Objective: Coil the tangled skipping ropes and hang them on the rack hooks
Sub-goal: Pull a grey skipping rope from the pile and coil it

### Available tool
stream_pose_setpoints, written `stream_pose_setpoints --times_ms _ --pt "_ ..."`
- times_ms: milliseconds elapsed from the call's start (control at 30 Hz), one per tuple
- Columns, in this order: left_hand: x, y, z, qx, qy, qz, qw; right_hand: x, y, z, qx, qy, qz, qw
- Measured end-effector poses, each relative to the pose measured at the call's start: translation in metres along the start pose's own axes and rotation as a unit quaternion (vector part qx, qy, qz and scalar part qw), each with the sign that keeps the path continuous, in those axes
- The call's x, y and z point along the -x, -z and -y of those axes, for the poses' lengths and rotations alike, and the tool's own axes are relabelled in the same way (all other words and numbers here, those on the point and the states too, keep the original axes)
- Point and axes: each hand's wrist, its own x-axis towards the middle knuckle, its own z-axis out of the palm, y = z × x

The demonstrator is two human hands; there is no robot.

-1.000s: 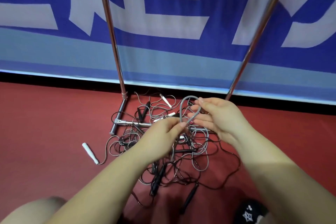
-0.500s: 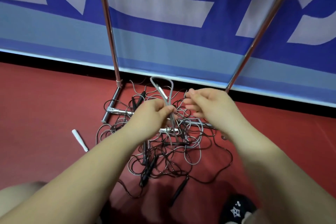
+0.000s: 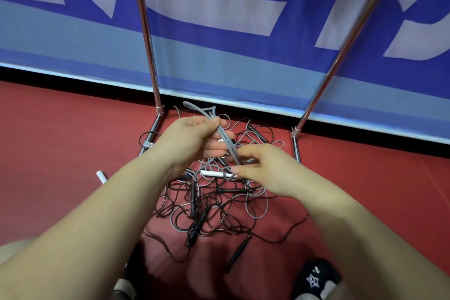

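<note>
A tangle of black and grey skipping ropes (image 3: 214, 204) lies on the red floor between the feet of a chrome rack. My left hand (image 3: 192, 139) pinches a folded loop of grey rope (image 3: 225, 140) between thumb and fingers, the loop's bend sticking up past the hand. My right hand (image 3: 263, 168) pinches the same grey rope lower down, just above a white handle (image 3: 211, 173) in the pile. Black handles (image 3: 239, 249) lie among the cords. No rack hooks are in view.
The rack's two chrome uprights (image 3: 146, 31) (image 3: 348, 44) rise in front of a blue and white banner (image 3: 231, 19). Its base bars (image 3: 295, 146) rest on the floor beside the pile. Another white handle (image 3: 101, 176) lies left. My dark shoe (image 3: 316, 277) is at the bottom right.
My left hand has kept its pinch on the grey loop and the loop has folded narrower. My right hand has dropped lower and taken hold of the rope below the left hand.
</note>
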Motion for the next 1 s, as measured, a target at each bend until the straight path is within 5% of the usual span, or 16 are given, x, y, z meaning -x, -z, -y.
stream_pose_setpoints --times_ms 233,467,700,867,933,1000 --pt "-0.007 0.007 -0.001 0.05 -0.032 -0.037 0.998 -0.006 0.008 0.002 -0.164 0.003 -0.04 0.986" --pt "0.001 0.004 0.026 -0.204 0.027 0.086 0.975 -0.006 0.026 0.016 -0.449 -0.071 -0.144 0.879" --pt "0.008 -0.003 0.029 -0.234 -0.007 0.13 0.963 -0.008 0.029 0.016 -0.537 -0.09 -0.192 0.816" --pt "0.005 0.001 0.024 -0.19 -0.005 0.088 0.978 -0.013 0.029 0.016 -0.589 -0.088 -0.168 0.785" --pt "0.004 0.003 0.019 -0.124 -0.005 0.044 0.991 -0.014 0.025 0.016 -0.581 -0.106 -0.12 0.798" --pt "0.003 0.004 0.013 -0.048 0.0 0.011 0.999 -0.014 0.015 0.018 -0.485 -0.125 -0.059 0.863"
